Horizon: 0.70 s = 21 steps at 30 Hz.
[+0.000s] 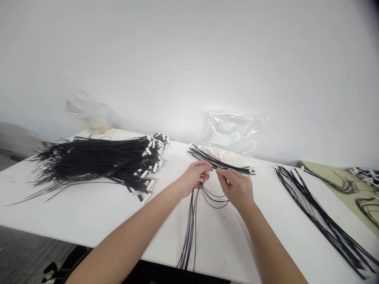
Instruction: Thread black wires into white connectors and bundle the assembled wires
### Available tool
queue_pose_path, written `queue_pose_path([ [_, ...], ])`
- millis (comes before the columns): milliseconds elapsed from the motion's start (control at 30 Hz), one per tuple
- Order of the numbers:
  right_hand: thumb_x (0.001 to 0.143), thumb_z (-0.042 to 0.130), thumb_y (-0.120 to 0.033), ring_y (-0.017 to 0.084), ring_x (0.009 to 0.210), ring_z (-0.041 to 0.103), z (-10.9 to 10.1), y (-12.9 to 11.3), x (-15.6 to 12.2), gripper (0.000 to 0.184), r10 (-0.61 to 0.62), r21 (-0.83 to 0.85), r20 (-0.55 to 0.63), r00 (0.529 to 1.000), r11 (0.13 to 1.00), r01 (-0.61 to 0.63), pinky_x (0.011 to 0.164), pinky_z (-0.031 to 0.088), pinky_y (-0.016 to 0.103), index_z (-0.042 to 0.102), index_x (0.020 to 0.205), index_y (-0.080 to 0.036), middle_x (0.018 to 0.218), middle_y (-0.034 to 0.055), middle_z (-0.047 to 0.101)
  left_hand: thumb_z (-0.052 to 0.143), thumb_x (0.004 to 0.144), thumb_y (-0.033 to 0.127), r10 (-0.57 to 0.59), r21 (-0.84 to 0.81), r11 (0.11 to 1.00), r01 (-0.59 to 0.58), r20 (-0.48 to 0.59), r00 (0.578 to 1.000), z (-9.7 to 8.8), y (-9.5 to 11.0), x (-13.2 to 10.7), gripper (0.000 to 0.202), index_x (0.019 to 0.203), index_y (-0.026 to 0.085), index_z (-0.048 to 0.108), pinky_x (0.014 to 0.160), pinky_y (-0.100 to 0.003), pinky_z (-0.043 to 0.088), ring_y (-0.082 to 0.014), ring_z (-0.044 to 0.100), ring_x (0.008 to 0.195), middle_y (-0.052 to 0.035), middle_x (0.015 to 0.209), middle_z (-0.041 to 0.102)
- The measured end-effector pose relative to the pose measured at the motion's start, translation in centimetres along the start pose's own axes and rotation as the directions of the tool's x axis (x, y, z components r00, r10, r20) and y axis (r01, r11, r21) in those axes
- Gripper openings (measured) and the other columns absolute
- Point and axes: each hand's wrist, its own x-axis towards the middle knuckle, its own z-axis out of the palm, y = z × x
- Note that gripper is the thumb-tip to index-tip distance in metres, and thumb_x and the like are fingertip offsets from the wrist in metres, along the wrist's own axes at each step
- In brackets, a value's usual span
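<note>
Near the middle of the table my left hand is closed on a small white connector. Several thin black wires hang from it toward the table's front edge. Other wires from the same connector loop across to my right hand, whose thumb and fingers are pinched on black wire ends. The tips inside that pinch are too small to make out. Just behind both hands lies a short bundle of black wires with white ends.
A large pile of black wires with white connectors covers the left. Loose white connectors spill from a clear plastic bag by the wall. Long black wires lie at right, beside a greenish mat. Another clear bag stands at back left.
</note>
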Motion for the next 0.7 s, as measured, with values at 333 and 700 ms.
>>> queue_pose_path([
  [333, 0.078, 0.056, -0.015, 0.006, 0.046, 0.031, 0.13, 0.10, 0.02, 0.008, -0.021, 0.029, -0.057, 0.998, 0.999, 0.023, 0.045, 0.025, 0.018, 0.062, 0.080, -0.019, 0.052, -0.0036, 0.043, 0.058, 0.065, 0.047, -0.018, -0.048, 0.999, 0.021, 0.048, 0.999, 0.10, 0.11, -0.27, 0.029, 0.080, 0.023, 0.050, 0.034, -0.014, 0.010, -0.0033, 0.029, 0.040, 0.0053, 0.054, 0.035],
  [700, 0.078, 0.056, -0.019, 0.007, 0.054, 0.046, 0.05, -0.44, 0.58, 0.009, -0.020, -0.125, -0.077, 0.997, 0.992, 0.010, 0.055, 0.033, 0.020, 0.063, 0.084, -0.020, 0.061, -0.0011, 0.055, 0.055, 0.067, 0.048, -0.010, -0.098, 0.995, 0.011, 0.016, 1.000, 0.32, -0.26, -0.07, 0.029, 0.077, 0.021, 0.048, 0.033, -0.014, 0.009, -0.0022, 0.028, 0.038, 0.0050, 0.056, 0.038],
])
